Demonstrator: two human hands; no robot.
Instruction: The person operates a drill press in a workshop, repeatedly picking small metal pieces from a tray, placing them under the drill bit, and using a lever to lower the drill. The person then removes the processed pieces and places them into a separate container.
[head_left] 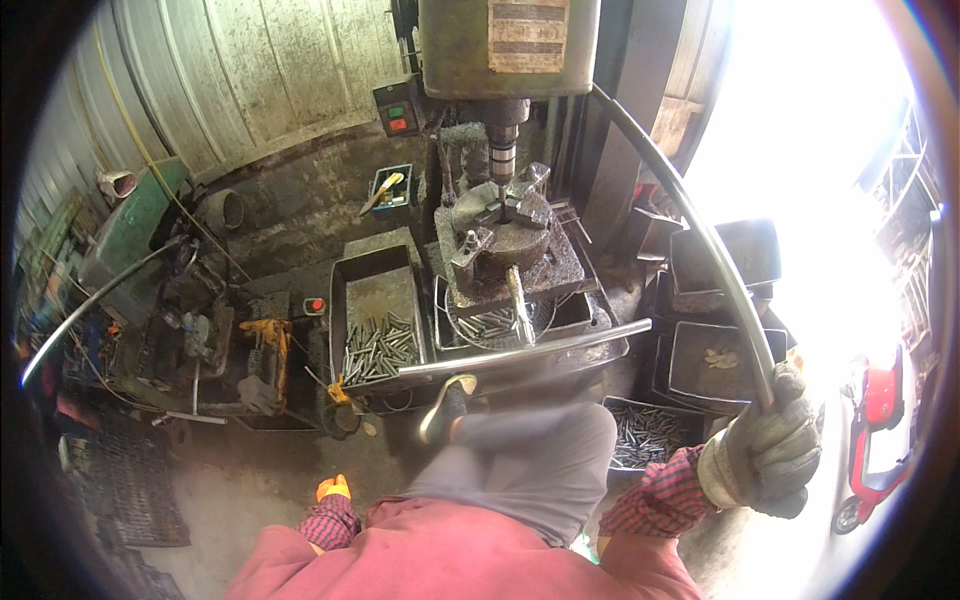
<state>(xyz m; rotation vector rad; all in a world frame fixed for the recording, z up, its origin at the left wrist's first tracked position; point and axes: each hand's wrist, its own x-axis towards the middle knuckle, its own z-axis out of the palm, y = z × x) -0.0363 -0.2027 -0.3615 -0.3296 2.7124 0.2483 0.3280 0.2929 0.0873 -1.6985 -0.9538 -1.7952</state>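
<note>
My right hand (pixel 762 450), in a grey work glove, is wrapped round the lower end of a long curved metal lever (pixel 700 220). The lever runs up to the side of a green drill press (pixel 508 50). Its chuck (pixel 503 150) points down, the bit reaching into a metal-chip-covered clamping fixture (pixel 505 240) on the machine table. My left hand (pixel 333 487), in an orange glove, hangs low beside my body, away from the machine. Its fingers are too small and foreshortened to read, and I see nothing held in it.
A metal tray (pixel 340 300) of short steel pins stands left of the fixture. One bright bar (pixel 525 350) crosses before it. Another bin of pins (pixel 620 405) sits by my knee; stacked bins (pixel 690 345) are at right. A switch box (pixel 398 112) hangs behind.
</note>
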